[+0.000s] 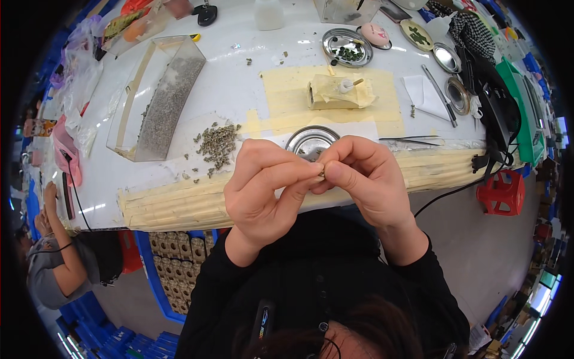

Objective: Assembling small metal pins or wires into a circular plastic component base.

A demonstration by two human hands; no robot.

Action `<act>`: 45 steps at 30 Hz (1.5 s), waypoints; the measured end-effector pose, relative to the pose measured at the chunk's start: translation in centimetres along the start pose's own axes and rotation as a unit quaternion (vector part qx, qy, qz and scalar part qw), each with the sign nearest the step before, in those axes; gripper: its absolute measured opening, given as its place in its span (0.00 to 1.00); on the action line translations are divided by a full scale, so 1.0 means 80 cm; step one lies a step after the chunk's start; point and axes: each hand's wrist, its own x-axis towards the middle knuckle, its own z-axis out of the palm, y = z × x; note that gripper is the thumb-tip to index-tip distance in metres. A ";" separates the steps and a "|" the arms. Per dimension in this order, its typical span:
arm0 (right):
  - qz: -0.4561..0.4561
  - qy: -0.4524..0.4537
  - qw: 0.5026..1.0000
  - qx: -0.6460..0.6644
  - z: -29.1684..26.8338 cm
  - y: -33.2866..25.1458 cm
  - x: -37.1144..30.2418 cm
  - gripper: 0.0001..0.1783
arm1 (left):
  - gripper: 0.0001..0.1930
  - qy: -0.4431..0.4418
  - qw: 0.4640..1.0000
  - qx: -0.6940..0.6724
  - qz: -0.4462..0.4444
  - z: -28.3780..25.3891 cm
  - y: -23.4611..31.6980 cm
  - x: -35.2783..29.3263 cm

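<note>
Left hand (263, 185) and right hand (365, 179) raised together near the table edge, fingertips of both pinching one tiny pale piece (321, 173), round metal dish (308, 141) just behind, loose heap of grey-green bits (216, 143) to the left, clear plastic bin (158, 99) farther left.

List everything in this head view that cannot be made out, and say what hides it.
- Small piece pinched between the left hand and right hand: almost wholly covered by the fingers, too small to tell its kind.
- Round metal dish: near half hidden behind both hands.
- Contents of the far metal dish: dark bits, too small to identify.
- Items at the table's far right: bent and cut off by the fisheye rim.
</note>
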 end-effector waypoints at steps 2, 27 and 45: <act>0.012 -0.006 1.000 0.019 0.001 0.001 0.000 0.07 | 0.12 -0.003 1.000 -0.031 -0.001 -0.001 -0.002 0.001; 0.040 -0.030 0.998 0.039 -0.007 0.000 0.002 0.08 | 0.12 -0.019 0.997 -0.065 -0.028 -0.004 -0.002 0.001; -0.101 0.040 0.992 -0.063 0.004 0.010 -0.001 0.05 | 0.12 0.028 0.976 0.198 0.089 0.011 0.003 -0.002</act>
